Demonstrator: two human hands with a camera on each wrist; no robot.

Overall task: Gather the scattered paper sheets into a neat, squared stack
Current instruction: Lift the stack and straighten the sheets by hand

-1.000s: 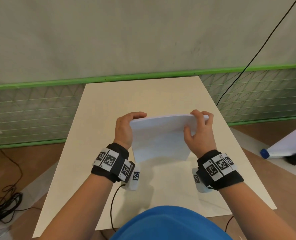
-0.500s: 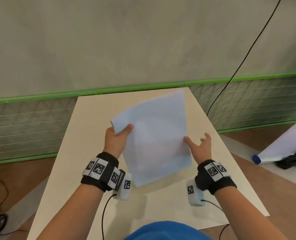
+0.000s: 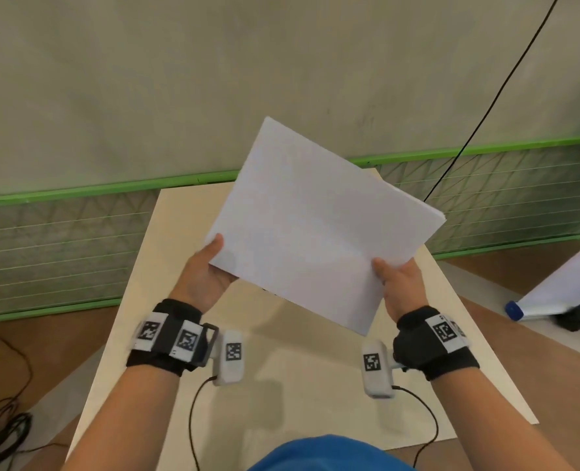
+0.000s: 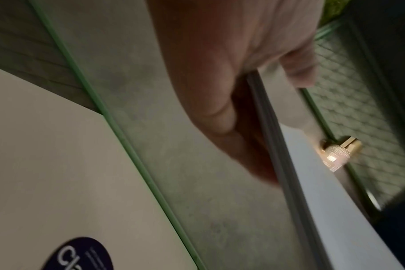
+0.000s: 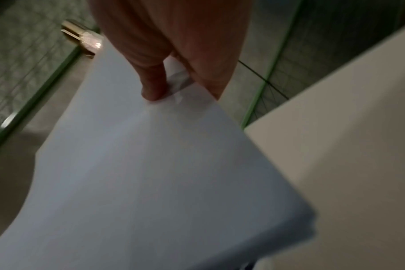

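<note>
Head view first: the stack of paper sheets is held up in the air above the beige table, tilted so one corner points up toward the wall. It's gripped at two spots along its near side. The left hand is clamped on the left corner, thumb on the top face, the other fingers hidden underneath. The right hand is pinched on the near right edge, thumb on top as well, the rest tucked under the sheets. The edges look pretty well lined up, with only a slight fanning seen at the far right corner. A black cable is seen running down the wall behind, and a rolled white sheet with a blue cap is lying on the floor off to the right.

Left wrist view: pretty blurry, but the stack's edge is seen side-on, wedged between thumb and curled fingers, so the grip is closed on the paper. The table is well below.

Right wrist view: the underside of the paper fills most of the shot, with a fingertip pressed against it and the thumb side wrapped over the edge. The table corner is off to the right.
</note>
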